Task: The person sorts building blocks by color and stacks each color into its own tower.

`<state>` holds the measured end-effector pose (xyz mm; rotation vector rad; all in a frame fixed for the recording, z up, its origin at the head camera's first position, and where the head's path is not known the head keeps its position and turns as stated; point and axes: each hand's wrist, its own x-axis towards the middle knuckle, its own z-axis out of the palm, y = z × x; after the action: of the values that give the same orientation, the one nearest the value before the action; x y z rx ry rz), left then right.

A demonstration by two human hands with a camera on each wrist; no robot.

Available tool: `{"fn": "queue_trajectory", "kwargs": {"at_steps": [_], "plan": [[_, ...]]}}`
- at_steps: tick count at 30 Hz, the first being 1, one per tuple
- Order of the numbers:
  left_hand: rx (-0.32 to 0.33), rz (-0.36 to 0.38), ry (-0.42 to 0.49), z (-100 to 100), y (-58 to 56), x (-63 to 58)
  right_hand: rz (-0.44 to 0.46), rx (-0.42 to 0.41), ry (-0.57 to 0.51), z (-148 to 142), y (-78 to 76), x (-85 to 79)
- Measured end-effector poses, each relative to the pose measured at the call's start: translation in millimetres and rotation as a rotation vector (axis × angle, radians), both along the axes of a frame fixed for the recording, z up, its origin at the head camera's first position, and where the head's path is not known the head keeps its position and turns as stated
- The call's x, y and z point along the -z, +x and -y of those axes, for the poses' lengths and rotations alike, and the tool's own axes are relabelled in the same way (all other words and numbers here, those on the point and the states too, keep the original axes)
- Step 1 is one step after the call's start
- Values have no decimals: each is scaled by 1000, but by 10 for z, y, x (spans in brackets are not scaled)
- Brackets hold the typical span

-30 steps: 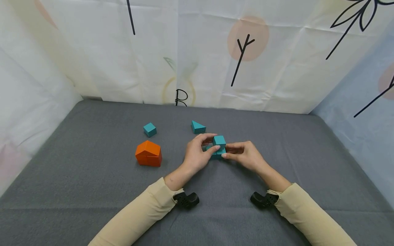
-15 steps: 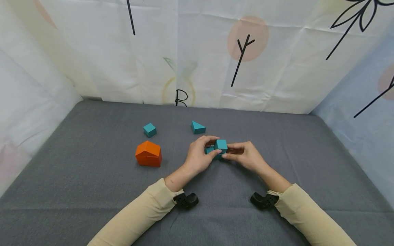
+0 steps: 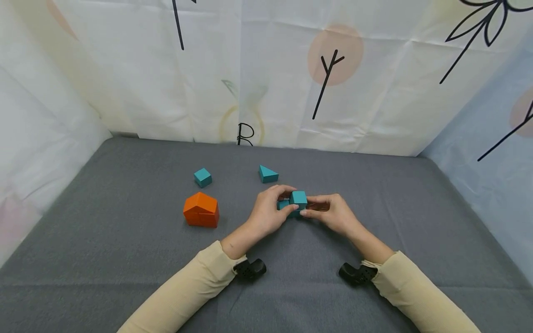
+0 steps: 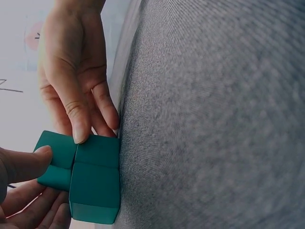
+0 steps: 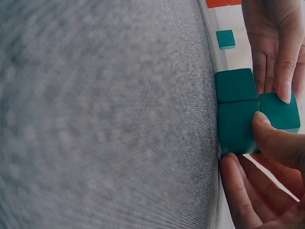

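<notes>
In the head view, my left hand [image 3: 270, 208] pinches a teal cube [image 3: 298, 199] between thumb and fingers. The cube sits on top of teal blocks [image 3: 283, 204] lying side by side on the cloth, above their right part. In the left wrist view, the upper cube [image 4: 57, 145] meets the lower blocks [image 4: 95, 183] with a thin seam. My right hand [image 3: 335, 212] grips the right end of the lower blocks; in the right wrist view its thumb lies against the larger lower block [image 5: 237, 125], fingers round the far side.
A loose teal cube [image 3: 202, 177] and a teal triangular block [image 3: 268, 174] lie farther back on the grey cloth [image 3: 145, 268]. Orange blocks [image 3: 201, 210] form a house-like shape at the left. A printed white curtain [image 3: 187, 92] hangs behind the table.
My left hand has brought the upper teal cube down and slightly right onto the lower blocks. My right hand stays almost where it was. The loose blocks have not moved.
</notes>
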<state>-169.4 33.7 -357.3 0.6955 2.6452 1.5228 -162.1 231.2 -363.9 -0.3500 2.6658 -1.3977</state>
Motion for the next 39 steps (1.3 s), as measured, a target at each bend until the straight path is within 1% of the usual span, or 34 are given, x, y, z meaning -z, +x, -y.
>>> {"fn": "queue_trajectory", "kwargs": {"at_steps": [7, 18, 24, 31, 33, 35, 37, 39], "plan": [[7, 3, 0, -1, -9, 5, 18, 0, -11, -7, 9, -11], [19, 18, -21, -5, -9, -20, 30, -31, -37, -22, -17, 15], [17, 20, -54, -5, -7, -32, 45, -30, -34, -30, -18, 16], [-6, 10, -99, 36, 11, -91, 42, -29, -26, -33, -12, 8], [-19, 0, -83, 55, 10, -112, 41, -27, -26, -36, -9, 7], [-49, -11, -57, 69, 2, -129, 43, -24, -23, -34, -9, 4], [-91, -24, -17, 79, -8, -134, 49, -17, -14, -31, -7, 0], [-147, -33, 25, 81, -21, -130, 56, -8, 0, -27, -6, -3]]}}
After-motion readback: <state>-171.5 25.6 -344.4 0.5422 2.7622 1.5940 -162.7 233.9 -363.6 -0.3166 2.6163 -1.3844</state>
